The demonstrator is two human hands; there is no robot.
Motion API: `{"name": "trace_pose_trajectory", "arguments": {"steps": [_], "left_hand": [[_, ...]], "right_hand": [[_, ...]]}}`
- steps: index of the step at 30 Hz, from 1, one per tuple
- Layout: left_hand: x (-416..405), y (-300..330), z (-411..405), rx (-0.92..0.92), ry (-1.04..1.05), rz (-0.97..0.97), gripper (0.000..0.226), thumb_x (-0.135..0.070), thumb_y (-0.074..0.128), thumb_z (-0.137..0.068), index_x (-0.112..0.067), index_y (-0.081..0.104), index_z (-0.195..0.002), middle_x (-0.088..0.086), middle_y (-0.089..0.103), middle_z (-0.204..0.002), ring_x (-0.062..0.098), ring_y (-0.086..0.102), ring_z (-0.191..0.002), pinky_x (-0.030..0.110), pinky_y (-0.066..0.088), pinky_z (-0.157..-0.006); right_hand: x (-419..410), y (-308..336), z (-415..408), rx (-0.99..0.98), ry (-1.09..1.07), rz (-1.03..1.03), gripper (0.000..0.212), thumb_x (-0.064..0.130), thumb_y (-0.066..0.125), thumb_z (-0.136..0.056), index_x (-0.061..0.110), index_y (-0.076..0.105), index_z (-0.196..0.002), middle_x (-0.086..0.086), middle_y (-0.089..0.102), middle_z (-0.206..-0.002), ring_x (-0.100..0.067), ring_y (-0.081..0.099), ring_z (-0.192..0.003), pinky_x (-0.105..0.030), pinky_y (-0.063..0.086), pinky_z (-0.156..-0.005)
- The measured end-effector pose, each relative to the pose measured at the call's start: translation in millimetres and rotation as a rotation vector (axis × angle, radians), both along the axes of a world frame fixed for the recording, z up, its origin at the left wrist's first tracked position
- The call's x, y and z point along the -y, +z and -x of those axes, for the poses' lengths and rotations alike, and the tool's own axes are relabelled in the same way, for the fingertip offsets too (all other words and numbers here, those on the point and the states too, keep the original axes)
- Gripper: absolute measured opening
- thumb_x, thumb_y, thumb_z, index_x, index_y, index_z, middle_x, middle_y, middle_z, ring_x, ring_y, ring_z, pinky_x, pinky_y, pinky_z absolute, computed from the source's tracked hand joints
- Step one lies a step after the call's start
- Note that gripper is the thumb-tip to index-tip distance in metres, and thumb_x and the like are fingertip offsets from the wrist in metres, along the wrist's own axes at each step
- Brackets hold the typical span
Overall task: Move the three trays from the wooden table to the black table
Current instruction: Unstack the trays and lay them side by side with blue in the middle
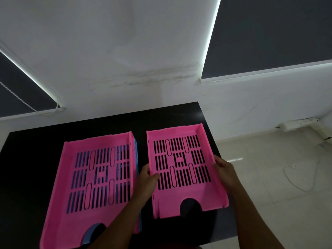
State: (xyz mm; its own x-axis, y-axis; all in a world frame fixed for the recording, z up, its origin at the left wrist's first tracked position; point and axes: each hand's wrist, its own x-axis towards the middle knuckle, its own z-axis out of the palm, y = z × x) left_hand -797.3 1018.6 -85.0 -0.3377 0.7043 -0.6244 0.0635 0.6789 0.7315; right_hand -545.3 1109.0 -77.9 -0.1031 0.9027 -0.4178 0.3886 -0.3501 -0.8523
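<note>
Right pink tray (pixel 186 169) on the black tabletop (pixel 32 159), gripped on its side walls by the left hand (pixel 146 178) and right hand (pixel 224 169). Just beside it, a second pink tray (pixel 89 178) sits stacked on a blue tray (pixel 136 151).

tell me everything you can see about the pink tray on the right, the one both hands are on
The right pink tray looks like plastic, with a slotted floor, low side walls and a half-round notch in its near edge. It sits empty and flat on or just above the black table, beside another pink tray and apart from it. The left hand grips its left wall, the right hand its right wall.
</note>
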Motion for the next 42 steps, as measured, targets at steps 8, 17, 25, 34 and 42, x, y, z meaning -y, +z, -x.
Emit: {"name": "trace_pose_trajectory", "arguments": {"steps": [8, 17, 25, 34, 42], "left_hand": [[-1.1, -4.3, 3.8, 0.035, 0.009, -0.081, 0.069, -0.020, 0.062, -0.087, -0.032, 0.035, -0.149, -0.002, 0.062, -0.138, 0.010, 0.066, -0.112, 0.043, 0.058, -0.095], [7.4, 44.2, 30.6, 0.007, 0.100, -0.281, 0.064, -0.013, 0.059, -0.096, -0.026, 0.034, -0.153, 0.002, 0.036, -0.160, 0.017, 0.034, -0.147, 0.039, 0.033, -0.116], [67.0, 57.8, 116.7, -0.125, 0.241, -0.399, 0.046, -0.008, 0.057, -0.097, -0.023, 0.055, -0.141, -0.008, 0.050, -0.146, 0.013, 0.044, -0.137, 0.031, 0.038, -0.107], [140.6, 39.7, 218.4, -0.177, 0.352, -0.320, 0.051, -0.016, 0.057, -0.097, -0.040, 0.049, -0.141, -0.002, 0.050, -0.149, 0.010, 0.063, -0.120, 0.036, 0.058, -0.094], [155.0, 31.7, 235.0, -0.038, 0.266, -0.200, 0.043, -0.019, 0.049, -0.101, -0.040, 0.043, -0.138, -0.006, 0.069, -0.112, 0.010, 0.073, -0.086, 0.031, 0.056, -0.073]], "right_hand": [[-6.0, 2.9, 12.4, 0.188, -0.041, -0.121, 0.026, 0.014, 0.047, -0.101, 0.019, 0.071, -0.104, -0.002, 0.073, -0.088, -0.013, 0.069, -0.076, -0.038, 0.060, -0.075], [0.7, 24.8, 86.7, 0.165, -0.108, -0.258, 0.033, 0.013, 0.051, -0.101, 0.011, 0.062, -0.132, -0.007, 0.066, -0.130, -0.013, 0.062, -0.103, -0.028, 0.050, -0.090], [44.8, 26.7, 174.8, 0.051, 0.062, -0.260, 0.035, 0.010, 0.054, -0.101, 0.007, 0.061, -0.135, -0.009, 0.064, -0.135, -0.010, 0.055, -0.114, -0.027, 0.042, -0.102], [95.4, 14.1, 236.0, -0.023, 0.177, -0.133, 0.049, 0.014, 0.051, -0.102, 0.013, 0.042, -0.150, -0.005, 0.050, -0.151, -0.016, 0.050, -0.135, -0.031, 0.039, -0.107], [118.9, 1.6, 243.0, -0.111, 0.204, -0.084, 0.044, 0.017, 0.044, -0.106, 0.022, 0.045, -0.149, 0.001, 0.063, -0.134, -0.003, 0.066, -0.109, -0.022, 0.059, -0.086]]}}
